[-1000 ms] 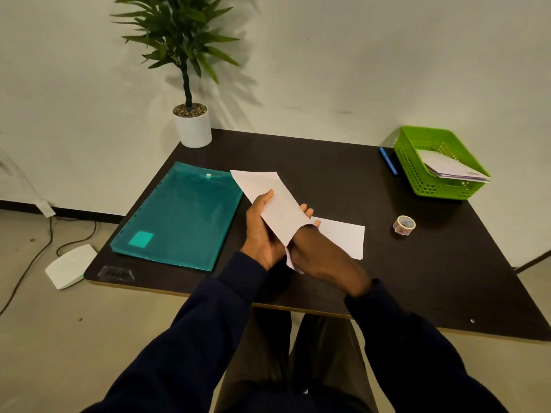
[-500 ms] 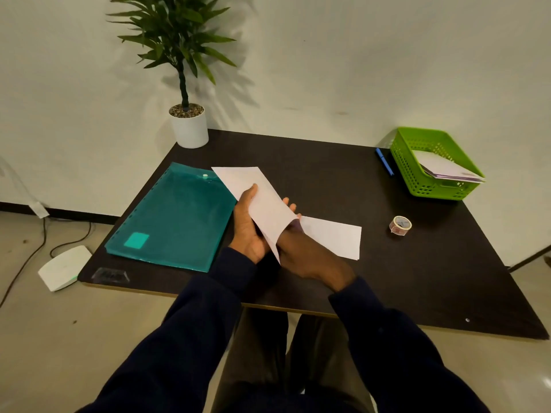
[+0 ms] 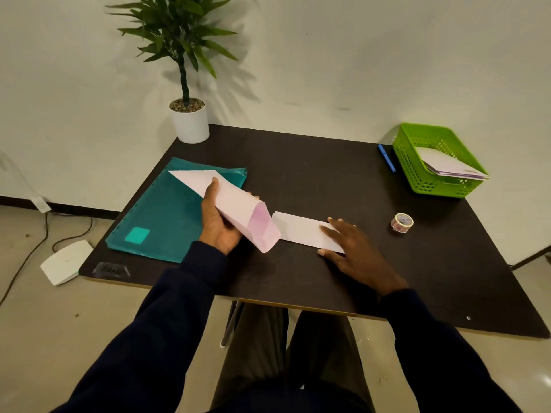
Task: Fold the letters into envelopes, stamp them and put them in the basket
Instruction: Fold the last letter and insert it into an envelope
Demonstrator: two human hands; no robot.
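My left hand (image 3: 219, 223) grips a white envelope (image 3: 238, 208) above the table, its open mouth gaping toward the right and showing a pinkish inside. A folded white letter (image 3: 298, 229) lies flat on the dark table (image 3: 328, 174) just right of the envelope's mouth. My right hand (image 3: 353, 251) rests on the letter's right end with fingers spread and straight. A roll of stamp tape (image 3: 401, 222) sits to the right. The green basket (image 3: 417, 171) at the far right corner holds several envelopes (image 3: 450, 168).
A teal plastic folder (image 3: 161, 222) lies on the table's left side, partly under the envelope. A potted plant (image 3: 189, 120) stands at the back left corner. A blue pen (image 3: 386, 158) lies left of the basket. A white device (image 3: 64, 263) and cables are on the floor.
My right hand has come out from the envelope and moved right onto the folded letter. The left hand has turned the envelope so its open mouth faces right.
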